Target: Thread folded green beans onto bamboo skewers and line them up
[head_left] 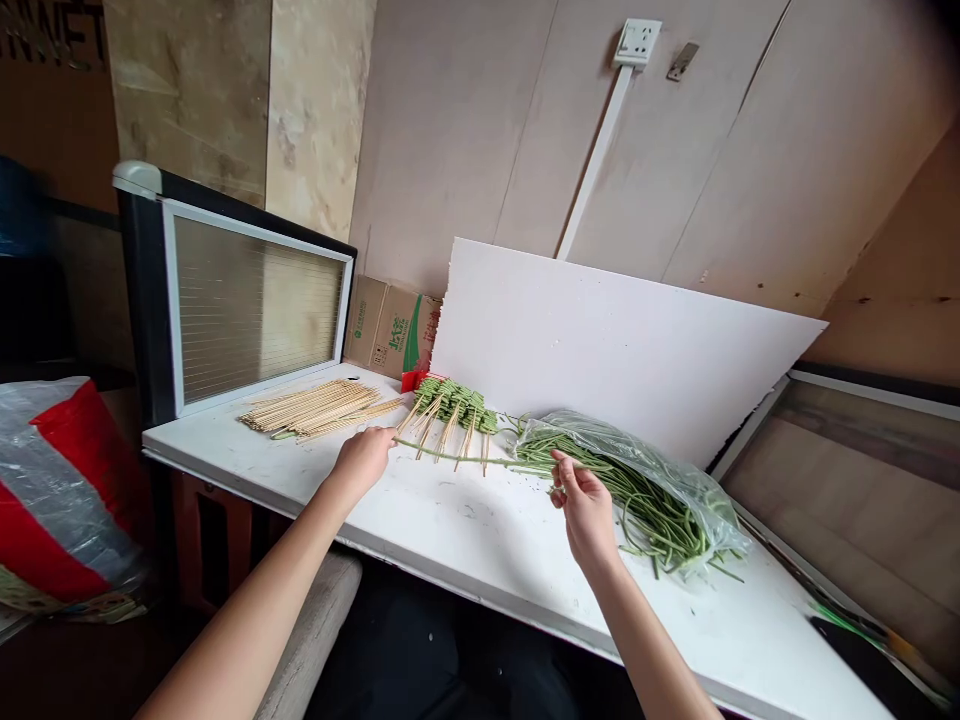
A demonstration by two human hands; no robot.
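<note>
A long green bean stretches nearly level above the white tabletop. My left hand has its fingers closed on the left end. Toward the other end, my right hand is closed in a pinch, and the bean runs up to its fingertips. Just behind the bean lie skewers of threaded green bean pieces, stacked with their bare sticks pointing toward me. Many bare bamboo skewers are spread in a pile beyond my left hand. Beside my right hand, a heap of long beans spills from a clear plastic bag.
The white table has a raised glass-panelled side on the left. A white board leans against the wall behind, next to a cardboard box. A red and clear plastic bag stands at far left. Small scraps dot the tabletop.
</note>
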